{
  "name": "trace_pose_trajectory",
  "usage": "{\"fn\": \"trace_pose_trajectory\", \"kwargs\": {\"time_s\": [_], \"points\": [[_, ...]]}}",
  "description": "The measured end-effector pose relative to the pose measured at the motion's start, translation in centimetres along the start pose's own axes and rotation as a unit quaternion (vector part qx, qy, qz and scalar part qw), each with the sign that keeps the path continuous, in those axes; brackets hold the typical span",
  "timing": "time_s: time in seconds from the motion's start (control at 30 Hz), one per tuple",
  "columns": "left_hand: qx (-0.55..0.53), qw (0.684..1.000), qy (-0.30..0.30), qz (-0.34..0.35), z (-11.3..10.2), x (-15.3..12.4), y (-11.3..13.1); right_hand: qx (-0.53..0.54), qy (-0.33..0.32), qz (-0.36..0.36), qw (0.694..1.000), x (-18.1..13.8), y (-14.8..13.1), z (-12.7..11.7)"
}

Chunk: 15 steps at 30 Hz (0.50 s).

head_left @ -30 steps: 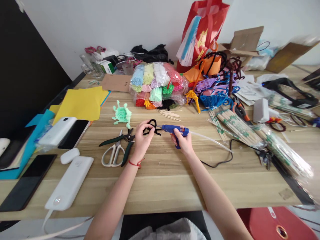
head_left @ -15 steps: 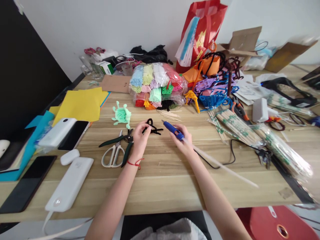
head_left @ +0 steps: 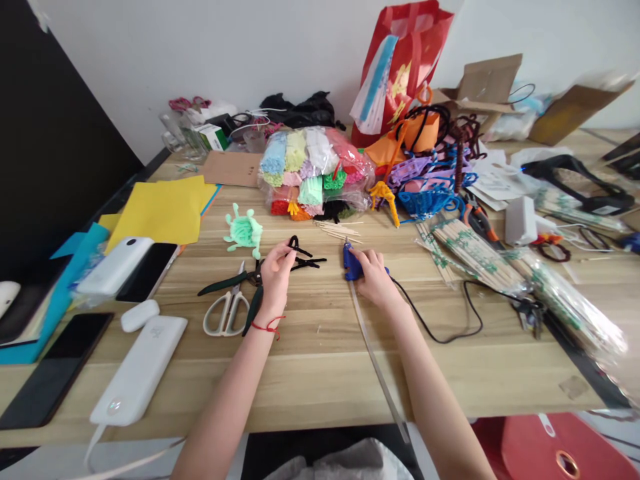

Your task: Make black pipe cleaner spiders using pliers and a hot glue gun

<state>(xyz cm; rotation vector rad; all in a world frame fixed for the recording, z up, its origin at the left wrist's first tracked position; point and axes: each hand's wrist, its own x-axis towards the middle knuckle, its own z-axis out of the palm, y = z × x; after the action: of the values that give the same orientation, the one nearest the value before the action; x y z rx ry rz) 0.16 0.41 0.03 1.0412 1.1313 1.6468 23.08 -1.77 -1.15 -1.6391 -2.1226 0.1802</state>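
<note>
My left hand (head_left: 277, 270) pinches a bent piece of black pipe cleaner (head_left: 300, 252), with one end looped up and straight ends pointing right. My right hand (head_left: 376, 275) has its fingers closed over a blue hot glue gun (head_left: 352, 262), whose nozzle points away from me. From its rear a long translucent glue stick (head_left: 373, 350) reaches towards the table's front edge. Whether the gun rests fully on the table is hard to tell. Left of my left hand are white-handled scissors (head_left: 227, 313) and dark green-handled pliers (head_left: 220, 285). A mint-green fuzzy pipe-cleaner piece (head_left: 244, 231) sits behind them.
Bagged coloured pipe cleaners (head_left: 313, 167) lie at the back, near wooden sticks (head_left: 339, 231). Bagged skewers (head_left: 477, 257) and a black cord (head_left: 435, 339) are on the right. Phones, a white power bank (head_left: 143, 373) and yellow sheets (head_left: 155, 210) fill the left.
The glue gun has turned from pointing up-left to pointing straight away, and its stick has swung round to the front. The black pipe cleaner has tilted slightly in my left hand.
</note>
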Motion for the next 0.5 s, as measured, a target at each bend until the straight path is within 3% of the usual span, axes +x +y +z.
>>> {"fn": "trace_pose_trajectory", "kwargs": {"time_s": [0.13,0.3,0.5], "points": [[0.005,1.0,-0.001,-0.002,0.0,0.0,-0.1,0.007,0.031,-0.01,0.999,0.1,-1.0,-0.2],[0.013,1.0,-0.011,-0.001,0.1,-0.1,-0.5,0.012,-0.013,-0.135,0.991,0.1,-3.8,1.7],[0.031,0.999,-0.029,0.023,0.1,-0.2,-0.7,0.001,-0.023,-0.141,0.99,0.1,-5.2,3.7]]}}
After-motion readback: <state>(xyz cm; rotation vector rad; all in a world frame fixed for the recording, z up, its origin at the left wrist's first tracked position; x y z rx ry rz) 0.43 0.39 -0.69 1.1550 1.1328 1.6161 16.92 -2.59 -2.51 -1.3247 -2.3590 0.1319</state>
